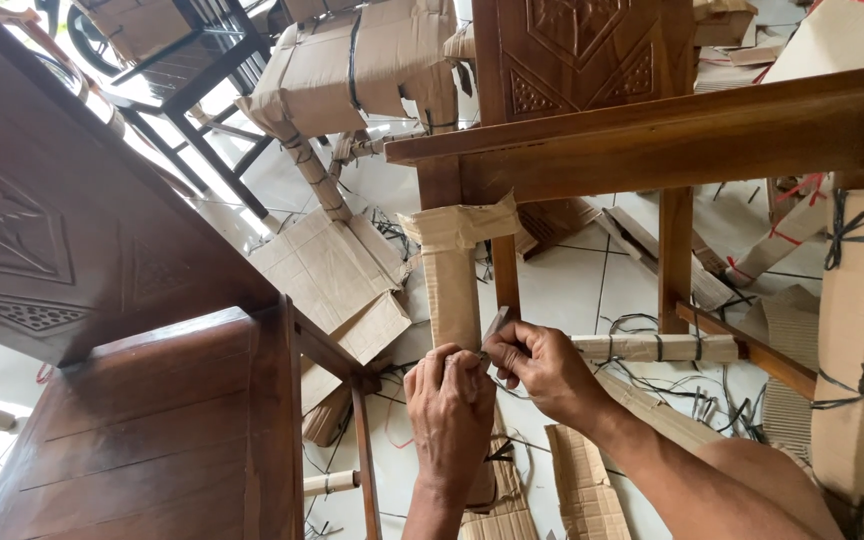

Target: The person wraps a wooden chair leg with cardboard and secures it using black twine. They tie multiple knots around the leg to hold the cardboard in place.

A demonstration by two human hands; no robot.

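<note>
left hand (449, 400) hides wrapped leg's (452, 290) lower part | blade (495, 325) mostly hidden

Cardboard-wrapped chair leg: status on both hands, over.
Left hand pinching the cardboard wrap on the chair leg. Right hand gripping a small blade at the wrap's edge. Loose black straps litter the floor beyond.

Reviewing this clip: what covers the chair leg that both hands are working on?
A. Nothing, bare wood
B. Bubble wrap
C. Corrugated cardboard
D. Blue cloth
C. The left hand and right hand meet at a chair leg sleeved in brown corrugated cardboard, taped near its top under the wooden rail.
</note>
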